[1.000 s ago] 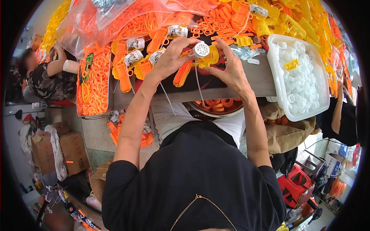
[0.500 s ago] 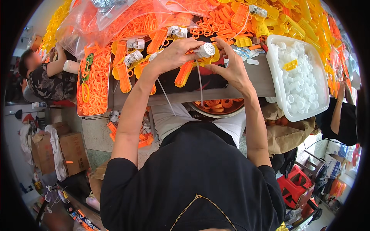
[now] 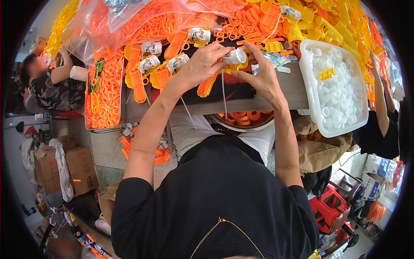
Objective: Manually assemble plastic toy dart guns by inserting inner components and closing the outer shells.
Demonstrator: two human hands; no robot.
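Over the near edge of the table, my left hand (image 3: 202,65) is closed round a half-assembled toy with an orange-yellow handle (image 3: 207,86). Its white round end (image 3: 236,56), pierced with small holes, points right. My right hand (image 3: 264,74) curves about the toy's yellow part (image 3: 236,68), thumb below and forefinger above; its other fingers are partly hidden. A thin white strap (image 3: 224,93) hangs down from the toy. Similar units with white mechanisms (image 3: 149,64) and orange handles lie left of my left hand, on a black mat (image 3: 233,88).
An orange-filled tray (image 3: 122,101) with green-handled snips (image 3: 97,73) stands left. A white tub (image 3: 317,110) of white caps is at right. Heaped orange parts (image 3: 172,21) and yellow parts (image 3: 336,26) cover the back. A metal bowl (image 3: 243,128) sits by my lap. Co-workers sit at both sides.
The toy in my hands has shifted slightly right, its white end turned more to the right. Both hands have moved a little with it. At far right, a co-worker's arm has risen.
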